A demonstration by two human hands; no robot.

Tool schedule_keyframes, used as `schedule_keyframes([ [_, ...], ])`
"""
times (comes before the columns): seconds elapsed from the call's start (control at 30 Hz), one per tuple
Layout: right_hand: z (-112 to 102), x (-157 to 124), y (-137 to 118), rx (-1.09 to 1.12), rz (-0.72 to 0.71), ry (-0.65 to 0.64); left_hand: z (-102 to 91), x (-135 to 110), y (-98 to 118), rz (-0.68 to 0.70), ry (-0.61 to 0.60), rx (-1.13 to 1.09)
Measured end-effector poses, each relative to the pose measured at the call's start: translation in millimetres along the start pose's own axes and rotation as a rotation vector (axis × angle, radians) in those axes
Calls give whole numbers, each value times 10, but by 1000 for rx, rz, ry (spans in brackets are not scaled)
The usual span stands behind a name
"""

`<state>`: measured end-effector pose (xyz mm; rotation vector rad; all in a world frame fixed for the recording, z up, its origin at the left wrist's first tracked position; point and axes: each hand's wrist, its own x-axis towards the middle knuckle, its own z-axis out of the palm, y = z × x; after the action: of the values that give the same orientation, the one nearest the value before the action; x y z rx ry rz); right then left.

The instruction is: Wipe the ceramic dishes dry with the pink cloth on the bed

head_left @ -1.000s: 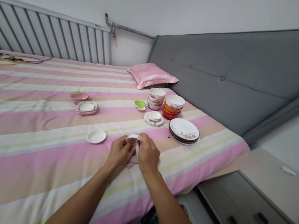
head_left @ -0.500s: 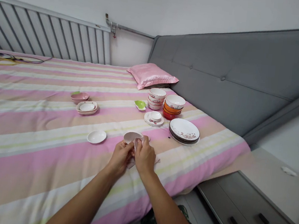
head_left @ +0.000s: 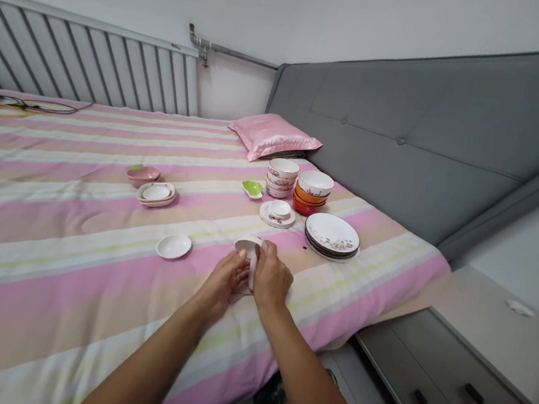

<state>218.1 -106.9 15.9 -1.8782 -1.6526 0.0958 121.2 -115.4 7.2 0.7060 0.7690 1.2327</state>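
My left hand (head_left: pixel 224 282) is at the near side of a small white dish (head_left: pixel 246 243), its thumb over the dish and its fingers curled below. From the other side, my right hand (head_left: pixel 273 279) is closed on a pale cloth (head_left: pixel 252 270) folded against the dish's right edge. Part of the cloth hangs under the hands, mostly hidden by them. A second small white dish (head_left: pixel 174 247) lies on the bed left of my hands. Beyond them is a stack of small plates (head_left: pixel 286 222) topped by a little white dish (head_left: pixel 280 208).
Dark-rimmed plates (head_left: pixel 333 232) are stacked to the right. Behind stand white patterned bowls (head_left: pixel 280 180), orange and red bowls (head_left: pixel 311 197) and a green leaf-shaped dish (head_left: pixel 252 189). Pink dishes (head_left: pixel 143 175) and oval dishes (head_left: pixel 156 195) sit left. A pink pillow (head_left: pixel 274 136) lies near the headboard.
The dish and my right hand have shifted slightly right. My left hand's fingers have loosened a little, and the cloth now shows upright between the hands.
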Motion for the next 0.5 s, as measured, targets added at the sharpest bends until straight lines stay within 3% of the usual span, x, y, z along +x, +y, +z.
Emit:
schedule_keyframes([
  [0.23,137,-63,-1,-31,-242,64,37,-21,93,37,32,-102],
  [0.37,97,-91,-21,108,-296,82,51,-33,159,43,28,-260],
  [0.5,3,-103,-31,248,-276,11,37,-22,216,94,-10,-380],
])
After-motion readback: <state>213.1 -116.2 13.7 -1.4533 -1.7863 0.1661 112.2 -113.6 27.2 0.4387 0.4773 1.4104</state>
